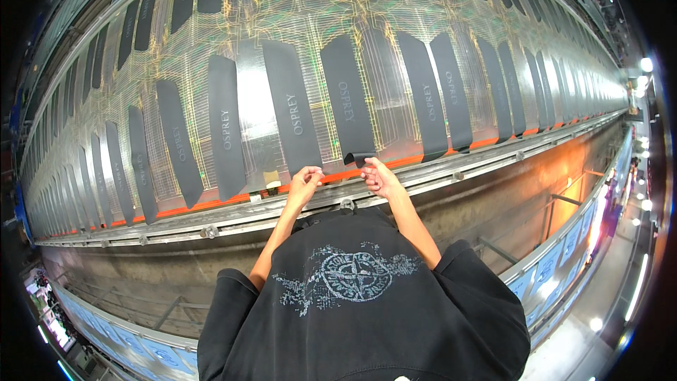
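Note:
My right hand [381,178] pinches the near end of a dark grey fabric panel [345,92], which curls up off the table there. The rest of that panel lies flat, with pale lettering along it. Just to the left, my left hand [305,185] has its fingertips pressed together at the table's near edge. It is beside the near end of another dark grey panel [290,102], and what it holds, if anything, is too small to make out.
Rows of similar panels [226,127] cover the long metal table [255,92], crossed by thin yellow-green lines. An orange strip [402,161] and a metal rail [423,181] with knobs border its near side. Behind me runs a walkway with blue-panelled railing [557,257].

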The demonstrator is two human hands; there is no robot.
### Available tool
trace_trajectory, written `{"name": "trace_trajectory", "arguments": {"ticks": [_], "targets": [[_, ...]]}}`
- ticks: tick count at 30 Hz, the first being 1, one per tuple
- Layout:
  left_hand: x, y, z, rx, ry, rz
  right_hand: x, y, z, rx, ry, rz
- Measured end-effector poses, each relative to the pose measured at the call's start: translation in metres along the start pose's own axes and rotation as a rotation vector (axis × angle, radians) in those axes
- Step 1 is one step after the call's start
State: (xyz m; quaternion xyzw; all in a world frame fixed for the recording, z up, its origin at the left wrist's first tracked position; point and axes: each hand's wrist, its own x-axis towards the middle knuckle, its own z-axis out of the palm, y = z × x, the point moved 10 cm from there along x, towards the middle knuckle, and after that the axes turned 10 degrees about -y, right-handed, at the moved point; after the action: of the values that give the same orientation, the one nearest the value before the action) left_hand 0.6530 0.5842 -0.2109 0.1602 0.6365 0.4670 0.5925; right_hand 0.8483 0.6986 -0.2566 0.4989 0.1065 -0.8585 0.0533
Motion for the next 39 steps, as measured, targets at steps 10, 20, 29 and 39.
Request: {"name": "trace_trajectory", "arguments": {"ticks": [10, 20, 29, 39], "targets": [[0.02, -0.044, 0.118, -0.526, -0.61, -0.685, -0.015, -0.033, 0.036, -0.401, -0.078, -0.405], [0.062, -0.038, 0.14, -1.12, -0.421, -0.566, -0.035, -0.044, 0.062, -0.315, -0.228, -0.431], [-0.111, 0.372, 0.031, -0.63, -0.302, 0.698, -0.306, -0.157, 0.355, -0.913, -0.504, -1.21], [-0.076, 0.335, -0.05, -1.039, -0.509, 0.542, -0.275, -0.083, 0.29, -1.402, -0.711, -0.722]]}}
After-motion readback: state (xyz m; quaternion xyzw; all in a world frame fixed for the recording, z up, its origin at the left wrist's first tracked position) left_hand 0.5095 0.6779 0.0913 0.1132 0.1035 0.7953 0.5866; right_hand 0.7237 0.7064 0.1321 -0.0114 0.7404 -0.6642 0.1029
